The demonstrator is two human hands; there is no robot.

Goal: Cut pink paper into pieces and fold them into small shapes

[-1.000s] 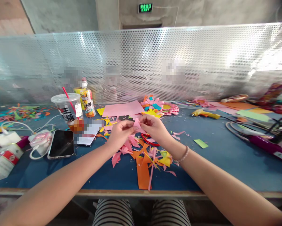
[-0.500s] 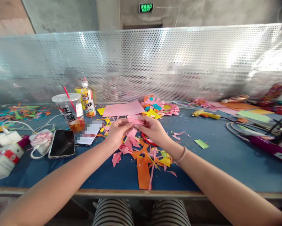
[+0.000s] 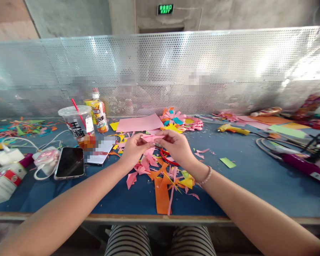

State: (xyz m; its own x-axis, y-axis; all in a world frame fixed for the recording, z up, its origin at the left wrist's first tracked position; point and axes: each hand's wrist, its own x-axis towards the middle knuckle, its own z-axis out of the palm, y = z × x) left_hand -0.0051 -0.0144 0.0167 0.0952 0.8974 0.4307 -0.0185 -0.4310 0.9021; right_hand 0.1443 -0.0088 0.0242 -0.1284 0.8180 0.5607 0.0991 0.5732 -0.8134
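L hand (image 3: 134,149) and R hand (image 3: 178,145) both up front, mid worktop (image 3: 258,185), one small pink paper piece (image 3: 152,138) between them. L grip clamped on its L end, R grip clamped on its R end, thumbs on the near side, other fingers curled behind, mostly hidden. Piece runs approx crosswise betw the two grips, middle exposed above the thumb tips; exact fold can't tell, too small. Thumb tips close tog, piece held above the scrap pile, not lying on it. Directly below/near side: pink scraps (image 3: 149,160), then orange strip (image 3: 162,197) pointing twd the near edge. Red loop (image 3: 166,156) just beside R hand, partly hidden by it. Beyond the hands: lg pink sheet (image 3: 140,123) flat, paper flowers (image 3: 173,116) to its R. Yellow glue gun (image 3: 233,129) farther R, well apart from R grip; green scrap (image 3: 227,163) on the near side of it. L side: dark-screen phone (image 3: 69,162), lit phone (image 3: 103,153) betw it and L hand, plastic cup (image 3: 74,121) w/ red straw (image 3: 78,112) and bottle (image 3: 99,115) behind. Beaded bracelet (image 3: 208,175) on R wrist.
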